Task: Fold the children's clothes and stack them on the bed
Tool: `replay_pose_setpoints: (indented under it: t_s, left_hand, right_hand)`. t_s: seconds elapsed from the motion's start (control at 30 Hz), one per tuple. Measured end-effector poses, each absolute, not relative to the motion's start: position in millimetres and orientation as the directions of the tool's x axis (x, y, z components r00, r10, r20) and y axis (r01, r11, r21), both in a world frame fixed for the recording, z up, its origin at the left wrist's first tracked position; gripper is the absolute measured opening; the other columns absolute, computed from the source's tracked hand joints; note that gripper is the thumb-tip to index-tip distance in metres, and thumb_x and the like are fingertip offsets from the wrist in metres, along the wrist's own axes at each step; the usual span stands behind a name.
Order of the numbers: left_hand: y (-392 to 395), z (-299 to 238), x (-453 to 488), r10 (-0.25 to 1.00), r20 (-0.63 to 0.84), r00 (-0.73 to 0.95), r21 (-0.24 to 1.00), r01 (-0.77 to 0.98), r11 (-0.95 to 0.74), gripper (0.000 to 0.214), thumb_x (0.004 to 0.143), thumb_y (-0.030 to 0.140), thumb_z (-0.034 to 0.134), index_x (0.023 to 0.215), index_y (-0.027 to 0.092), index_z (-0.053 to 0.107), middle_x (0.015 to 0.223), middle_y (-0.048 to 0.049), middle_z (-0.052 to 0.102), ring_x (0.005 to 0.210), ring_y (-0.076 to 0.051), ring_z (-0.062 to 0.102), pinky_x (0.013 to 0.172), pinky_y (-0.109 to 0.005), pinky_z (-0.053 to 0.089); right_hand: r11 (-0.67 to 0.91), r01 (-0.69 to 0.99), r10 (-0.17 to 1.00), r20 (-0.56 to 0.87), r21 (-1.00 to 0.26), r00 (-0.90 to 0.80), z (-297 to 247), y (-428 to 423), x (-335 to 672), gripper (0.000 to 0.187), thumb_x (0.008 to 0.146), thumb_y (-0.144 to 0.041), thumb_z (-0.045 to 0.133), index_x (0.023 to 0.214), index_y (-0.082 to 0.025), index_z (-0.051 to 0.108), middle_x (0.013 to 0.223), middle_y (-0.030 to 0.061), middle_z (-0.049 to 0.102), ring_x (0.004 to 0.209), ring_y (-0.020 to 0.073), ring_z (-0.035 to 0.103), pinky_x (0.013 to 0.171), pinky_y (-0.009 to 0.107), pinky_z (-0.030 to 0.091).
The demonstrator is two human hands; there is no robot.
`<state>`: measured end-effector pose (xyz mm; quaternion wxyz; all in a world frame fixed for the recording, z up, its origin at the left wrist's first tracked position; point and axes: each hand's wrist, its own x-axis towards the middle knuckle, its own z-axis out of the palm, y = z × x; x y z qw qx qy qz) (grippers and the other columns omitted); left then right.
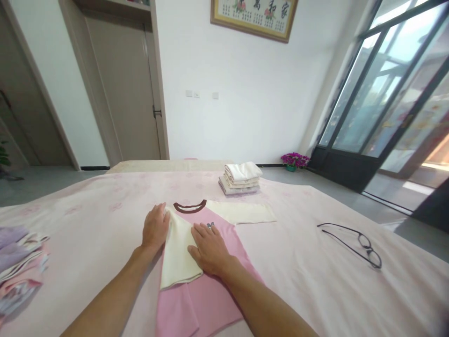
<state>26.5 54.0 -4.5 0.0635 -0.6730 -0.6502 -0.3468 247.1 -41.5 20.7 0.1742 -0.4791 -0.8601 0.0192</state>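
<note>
While one sleeve [178, 252] lay folded across it, a shirt [210, 299] rested on a pink sheet [291, 262]

As inspected from the head view, the shirt lay front up, its brown neckband [189, 210] at the far end and its lower part running to the bottom edge of the view. The folded sleeve, cream in colour, covered part of the front, above an inturned pink flap [173, 311]. The other sleeve [252, 213] extended flat to the right.

The left hand [156, 227] rested at the shoulder edge of the folded sleeve, fingers extended and unclenched. The right hand [206, 248] lay spread, palm down, on the folded sleeve and the adjoining pink front, pressing rather than grasping; its fingertips partly covered a small motif [210, 225].

Beyond the shirt, slightly right, stood a stack of folded garments [242, 173]. Dark-framed glasses [369, 252] lay well apart on the right. A pile of mixed clothing [21, 262], cut off by the view's edge, occupied the left.
</note>
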Motion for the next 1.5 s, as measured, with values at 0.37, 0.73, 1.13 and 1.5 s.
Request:
replay_pose_setpoints:
  t_s: [0.37,0.73,1.13,1.5]
  left_hand:
    - [25.0,-23.3,62.7,0.97,0.228,0.081,0.093,0.99,-0.104,0.07,0.096,0.046,0.03,0.147,-0.002,0.035,0.155,-0.0243,0.032,0.146,-0.034,0.026,0.116,-0.047,0.023]
    - [14.7,-15.0,66.7,0.982,0.181,-0.052,0.156,0.988,0.023,0.08,0.093,0.056,0.027,0.154,0.004,0.023,0.16,-0.019,0.025,0.146,-0.036,0.023,0.116,-0.054,0.017]
    - [19.1,-14.4,64.6,0.985,0.154,-0.074,0.201,0.979,0.043,0.081,0.09,0.061,0.031,0.151,0.008,0.032,0.16,-0.0193,0.022,0.148,-0.036,0.02,0.116,-0.055,0.016]
    - [40.5,-17.5,47.8,0.991,0.134,-0.023,0.2,0.98,-0.004,0.081,0.092,0.064,0.021,0.153,0.01,0.03,0.162,-0.0165,0.019,0.149,-0.033,0.017,0.116,-0.057,0.015]
  right_hand:
    - [0.509,0.838,0.843,0.311,-0.197,-0.439,12.0,-41.0,247.2,0.059,0.099,-0.047,0.037,0.145,-0.012,0.041,0.151,0.0149,0.043,0.139,0.0268,0.037,0.118,0.046,0.023]
    - [0.436,0.885,0.886,0.252,-0.164,-0.39,6.9,-40.3,245.4,0.066,0.099,-0.053,0.029,0.152,-0.012,0.034,0.156,0.0138,0.034,0.146,0.0283,0.027,0.119,0.05,0.016]
    - [0.413,0.896,0.898,0.238,-0.166,-0.37,9.4,-42.5,245.2,0.065,0.099,-0.05,0.03,0.15,-0.01,0.036,0.156,0.0142,0.033,0.145,0.0304,0.028,0.119,0.051,0.016]
    - [0.415,0.898,0.892,0.258,-0.148,-0.37,5.5,-41.1,245.4,0.063,0.1,-0.05,0.03,0.15,-0.012,0.037,0.156,0.0145,0.035,0.145,0.0288,0.029,0.118,0.05,0.016]
